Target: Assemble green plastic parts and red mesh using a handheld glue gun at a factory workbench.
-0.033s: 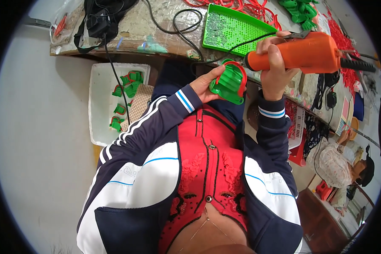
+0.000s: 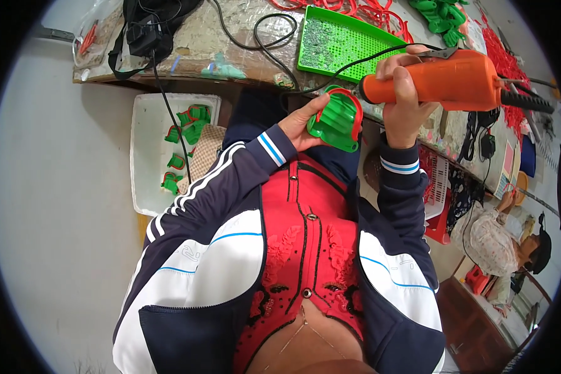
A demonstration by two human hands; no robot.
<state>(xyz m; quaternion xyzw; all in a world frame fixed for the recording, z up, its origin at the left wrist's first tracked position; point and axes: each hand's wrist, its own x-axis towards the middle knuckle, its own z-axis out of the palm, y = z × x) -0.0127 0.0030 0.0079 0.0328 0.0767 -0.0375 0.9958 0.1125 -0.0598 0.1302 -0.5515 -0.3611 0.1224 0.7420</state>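
A: Here's the left hand, thumb laid along the edge of a green plastic piece. What are those fingers doing?

B: Pinched in on it! The thumb is on the near side, the other fingers mostly hidden behind, so how far they curl can't be told. The piece sits tilted above the dark trousers, a red strip curving round its rim.

A: And the right hand?

B: Wrapped firmly about an orange power tool, held level. The thumb lies across the body, fingers folded over the top, close by a dark metal lever.

A: The tool's black nose points straight at that red strip!

B: Right beside it, yes; whether the two touch, the view doesn't settle.

A: Behind them, on the worktable?

B: A bright green tray, small silvery bits crowding its left part, and a black cable looping next to it.

A: Down on the left, a white foam box.

B: With more green pieces inside, red-edged too, and a checked cloth at its right side. Over at far right, a co-worker sits at the table.
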